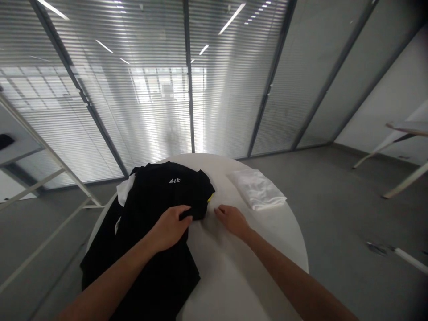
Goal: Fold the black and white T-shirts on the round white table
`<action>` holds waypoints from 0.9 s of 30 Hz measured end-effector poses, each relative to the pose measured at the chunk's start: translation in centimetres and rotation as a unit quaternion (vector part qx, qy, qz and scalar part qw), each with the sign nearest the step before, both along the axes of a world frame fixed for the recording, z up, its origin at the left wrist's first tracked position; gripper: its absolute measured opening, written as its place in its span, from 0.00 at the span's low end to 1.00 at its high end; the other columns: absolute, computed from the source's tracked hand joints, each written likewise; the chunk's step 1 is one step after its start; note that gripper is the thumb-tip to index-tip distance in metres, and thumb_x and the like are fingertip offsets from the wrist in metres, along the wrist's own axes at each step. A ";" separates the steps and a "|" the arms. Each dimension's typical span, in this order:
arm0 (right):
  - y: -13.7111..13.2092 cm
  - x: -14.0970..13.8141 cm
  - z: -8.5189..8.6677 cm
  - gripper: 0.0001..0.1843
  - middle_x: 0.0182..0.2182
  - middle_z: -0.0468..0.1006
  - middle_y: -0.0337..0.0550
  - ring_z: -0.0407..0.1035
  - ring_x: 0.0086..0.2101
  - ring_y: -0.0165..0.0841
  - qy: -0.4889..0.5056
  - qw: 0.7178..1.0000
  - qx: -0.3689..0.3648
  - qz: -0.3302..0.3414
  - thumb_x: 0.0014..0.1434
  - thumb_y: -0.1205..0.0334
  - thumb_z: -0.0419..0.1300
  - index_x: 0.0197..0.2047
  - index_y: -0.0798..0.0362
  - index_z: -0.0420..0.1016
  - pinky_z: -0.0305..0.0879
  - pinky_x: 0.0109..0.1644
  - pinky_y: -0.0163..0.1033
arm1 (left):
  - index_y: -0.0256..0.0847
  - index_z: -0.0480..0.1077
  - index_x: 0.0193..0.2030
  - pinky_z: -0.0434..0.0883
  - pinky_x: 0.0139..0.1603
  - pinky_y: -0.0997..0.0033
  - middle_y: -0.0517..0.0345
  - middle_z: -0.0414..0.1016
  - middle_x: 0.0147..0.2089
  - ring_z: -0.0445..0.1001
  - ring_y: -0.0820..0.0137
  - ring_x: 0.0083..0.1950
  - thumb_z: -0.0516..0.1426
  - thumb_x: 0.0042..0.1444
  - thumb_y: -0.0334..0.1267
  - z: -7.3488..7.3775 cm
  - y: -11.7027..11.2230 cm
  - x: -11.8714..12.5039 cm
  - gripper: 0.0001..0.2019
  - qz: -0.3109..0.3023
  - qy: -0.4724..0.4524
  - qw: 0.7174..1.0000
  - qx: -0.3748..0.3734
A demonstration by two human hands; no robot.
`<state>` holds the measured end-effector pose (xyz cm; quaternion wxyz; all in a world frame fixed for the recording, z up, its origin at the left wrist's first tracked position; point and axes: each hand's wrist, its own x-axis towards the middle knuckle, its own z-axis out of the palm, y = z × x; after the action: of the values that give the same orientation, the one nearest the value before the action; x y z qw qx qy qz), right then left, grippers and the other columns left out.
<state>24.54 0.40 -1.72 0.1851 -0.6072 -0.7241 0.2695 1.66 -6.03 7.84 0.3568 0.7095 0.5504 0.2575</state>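
Note:
A black T-shirt [167, 191] with a small white print lies spread over the left half of a round white table [287, 236], and its dark cloth hangs over the near edge. My left hand [172, 227] is on the shirt's right side, with thumb and fingers pinched on the cloth near the sleeve. Just right of the sleeve, my right hand [232, 220] is closed with curled fingers, apart from the shirt; no cloth shows in it. A bit of yellow [210, 197] peeks out at the sleeve's edge.
A folded white cloth [259, 189] lies on the table's right side. More white fabric [125, 191] sticks out from under the black garment. A pale metal frame [67, 171] stands at left; chair or table legs [406, 180] at right. Glass panels with blinds [227, 102] rise behind.

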 end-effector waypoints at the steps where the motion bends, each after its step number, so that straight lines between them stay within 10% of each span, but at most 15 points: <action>1: -0.2 -0.8 0.5 0.23 0.29 0.76 0.45 0.70 0.33 0.34 0.070 0.995 -0.072 0.010 0.65 0.47 0.46 0.30 0.52 0.73 0.60 0.39 0.37 | 0.39 0.76 0.47 0.70 0.49 0.68 0.55 0.80 0.43 0.77 0.64 0.46 0.52 0.59 0.40 0.3 0.4 1.2 0.15 0.000 -0.031 1.000 0.002; 5: -0.6 -1.5 2.7 0.28 0.28 0.75 0.41 0.69 0.27 0.33 0.360 0.881 -0.308 -0.004 0.62 0.37 0.45 0.40 0.51 0.73 0.64 0.33 0.38 | 0.37 0.76 0.45 0.69 0.51 0.66 0.54 0.79 0.42 0.76 0.65 0.45 0.52 0.58 0.35 0.4 1.3 5.7 0.14 -0.010 -0.115 0.993 0.031; 11: -1.2 1.1 5.0 0.21 0.33 0.76 0.42 0.71 0.36 0.35 0.524 0.792 -0.314 -0.009 0.57 0.44 0.59 0.43 0.53 0.73 0.67 0.41 0.39 | 0.42 0.51 0.71 0.75 0.37 0.63 0.41 0.66 0.62 0.77 0.64 0.40 0.55 0.58 0.46 -0.4 -0.9 8.5 0.35 -0.085 -0.172 0.976 -0.099; 18: -3.6 4.0 2.4 0.36 0.44 0.71 0.40 0.68 0.33 0.30 0.312 0.934 -0.165 0.052 0.49 0.56 0.67 0.60 0.45 0.60 0.64 0.36 0.36 | 0.49 0.70 0.54 0.63 0.59 0.49 0.52 0.70 0.52 0.67 0.56 0.55 0.61 0.51 0.45 -0.6 -6.9 0.2 0.22 -0.118 0.197 0.970 0.077; 22: -5.1 4.8 0.6 0.35 0.44 0.69 0.40 0.66 0.30 0.28 0.222 0.963 -0.122 0.092 0.53 0.63 0.60 0.63 0.43 0.57 0.62 0.33 0.36 | 0.48 0.72 0.46 0.60 0.59 0.49 0.54 0.70 0.50 0.67 0.57 0.54 0.63 0.49 0.45 -2.5 -8.9 -5.2 0.17 -0.092 0.310 0.946 0.026; 27: -5.3 4.5 1.6 0.35 0.39 0.71 0.36 0.64 0.27 0.27 0.171 0.978 -0.071 0.098 0.51 0.71 0.49 0.62 0.41 0.61 0.61 0.33 0.34 | 0.46 0.73 0.38 0.63 0.52 0.60 0.56 0.73 0.41 0.69 0.65 0.46 0.52 0.63 0.40 -2.8 -9.5 -6.1 0.08 -0.108 0.294 0.949 0.046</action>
<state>29.09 -4.93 -0.11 0.2358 -0.4895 -0.7168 0.4369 -4.41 -15.52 5.06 0.1725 0.8246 0.5384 0.0225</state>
